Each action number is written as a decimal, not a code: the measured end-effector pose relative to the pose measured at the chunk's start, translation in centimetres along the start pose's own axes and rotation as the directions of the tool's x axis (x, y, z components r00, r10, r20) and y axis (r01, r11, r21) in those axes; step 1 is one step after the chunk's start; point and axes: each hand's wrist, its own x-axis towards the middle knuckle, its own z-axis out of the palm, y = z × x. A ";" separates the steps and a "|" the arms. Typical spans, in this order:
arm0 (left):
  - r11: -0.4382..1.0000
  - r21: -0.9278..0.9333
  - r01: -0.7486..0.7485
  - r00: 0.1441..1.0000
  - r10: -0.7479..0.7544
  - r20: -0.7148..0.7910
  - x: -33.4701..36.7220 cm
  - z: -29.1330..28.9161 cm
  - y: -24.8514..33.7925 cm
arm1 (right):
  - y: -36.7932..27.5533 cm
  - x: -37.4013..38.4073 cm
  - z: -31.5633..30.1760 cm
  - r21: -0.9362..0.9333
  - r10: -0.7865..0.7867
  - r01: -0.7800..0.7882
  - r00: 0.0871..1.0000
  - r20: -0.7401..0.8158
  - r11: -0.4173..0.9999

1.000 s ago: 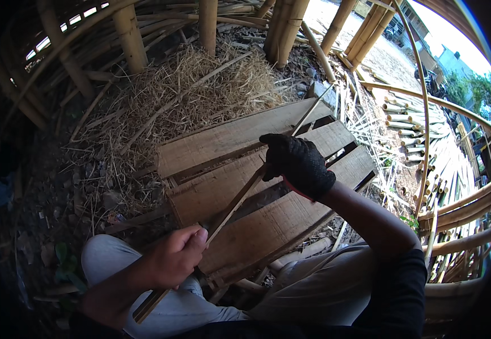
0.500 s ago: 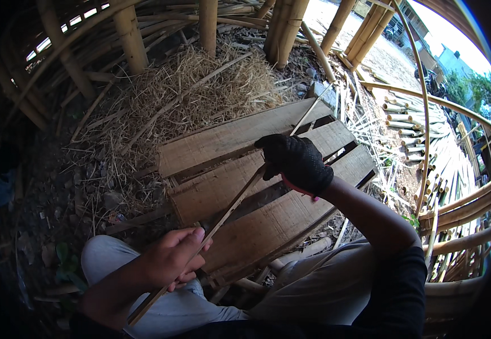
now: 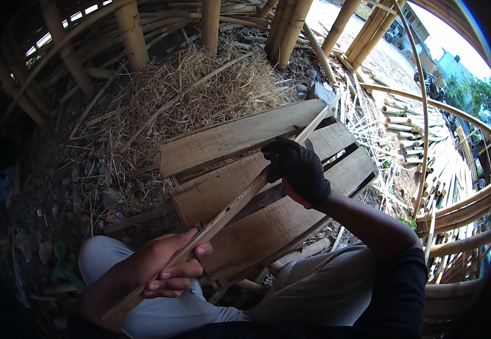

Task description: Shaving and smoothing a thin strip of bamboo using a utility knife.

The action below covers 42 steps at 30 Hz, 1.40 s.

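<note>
A long, narrow bamboo strip (image 3: 231,212) runs slantwise across the view, from beside my left forearm up to the far right. My bare left hand (image 3: 174,263) is closed round its near part, thumb along the top and fingers curled beneath. Farther up, my right hand (image 3: 299,172), in a black glove with some red on it, is closed round the strip over the slats. Below the strip lies a low slatted wooden platform (image 3: 217,150) with gaps between its boards. The strip's far part reaches past the platform's back edge.
Dry bamboo shavings (image 3: 194,96) are heaped behind the platform. Upright bamboo posts (image 3: 210,28) stand at the back. On the right lie stacked cut bamboo poles (image 3: 403,127), with a curved pole (image 3: 424,113) before them. My knees (image 3: 107,254) flank the platform's near side.
The bamboo strip has turned about its length and shows a broader face. My left hand has shifted slightly down and rolled, showing more of its fingers; my gloved right hand has tilted a little.
</note>
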 end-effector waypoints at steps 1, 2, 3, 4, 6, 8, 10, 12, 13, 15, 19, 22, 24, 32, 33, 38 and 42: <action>1.000 -0.002 0.001 1.000 -0.001 0.001 0.0 -0.1 -0.1 | -0.4 0.1 0.4 0.150 0.114 -0.106 0.992 -0.045 0.983; 0.998 -0.063 0.020 0.999 -0.018 0.036 0.0 -0.1 -0.2 | -0.9 0.1 0.5 0.301 0.232 -0.201 0.970 -0.072 0.932; 0.992 -0.122 0.042 0.997 -0.033 0.071 0.1 -0.1 -0.2 | -1.5 0.2 0.2 0.300 0.233 -0.202 0.970 -0.071 0.932; 0.991 -0.126 0.039 0.997 -0.030 0.073 0.3 -0.2 -0.2 | -2.3 0.4 -0.3 0.304 0.184 -0.169 0.983 -0.024 0.938; 0.976 -0.218 0.026 0.998 -0.011 0.067 0.7 -0.2 -0.2 | -3.5 0.6 -0.6 0.310 0.133 -0.135 0.991 0.028 0.941; 0.978 -0.206 0.020 0.998 -0.007 0.064 1.0 -0.2 0.0 | -4.2 0.2 -0.8 0.449 0.097 -0.104 0.995 0.039 0.888; 0.981 -0.195 0.013 0.998 -0.001 0.059 1.1 -0.1 0.3 | -3.9 0.5 -1.3 0.379 0.115 -0.107 0.993 0.002 0.919; 0.992 -0.127 0.004 1.000 0.000 0.028 1.2 -0.1 0.5 | -3.8 0.7 -2.4 0.045 0.055 -0.054 0.998 -0.039 0.998; 0.992 -0.123 0.005 1.000 -0.001 0.029 1.2 0.0 0.6 | -3.5 0.6 -2.9 0.044 0.055 -0.053 0.998 -0.042 0.998; 1.000 -0.030 0.005 1.000 -0.005 0.005 1.4 0.0 0.7 | -2.7 0.4 -3.8 -0.175 -0.045 0.054 0.997 0.055 0.983; 1.000 0.000 -0.006 1.000 0.006 -0.030 1.3 0.1 0.8 | -2.7 0.4 -5.6 -0.169 0.029 0.000 0.985 0.169 0.986; 1.000 -0.014 -0.001 1.000 0.001 -0.029 1.2 0.1 0.9 | -1.5 0.5 -6.3 -0.128 -0.180 0.197 0.975 0.129 0.972; 1.000 0.010 -0.005 0.999 0.006 -0.047 1.3 0.1 1.0 | -0.6 0.1 -6.5 -0.071 -0.114 0.121 0.989 0.096 0.990; 0.997 0.075 -0.008 0.996 0.015 -0.085 1.6 0.6 1.2 | 0.3 -0.1 -5.1 0.440 0.291 -0.271 0.957 0.023 0.856; 0.995 0.102 -0.015 0.995 0.025 -0.096 1.4 0.6 1.1 | 0.1 -0.1 -5.0 0.447 0.298 -0.277 0.954 0.023 0.851; 0.990 0.140 -0.030 0.991 0.048 -0.122 1.1 1.1 1.0 | -0.6 0.4 -5.8 -0.456 -0.361 0.382 0.922 0.137 0.804; 0.985 0.168 -0.034 0.989 0.058 -0.138 1.2 1.1 1.0 | -0.3 0.1 -5.3 -0.169 -0.150 0.146 0.989 -0.011 0.975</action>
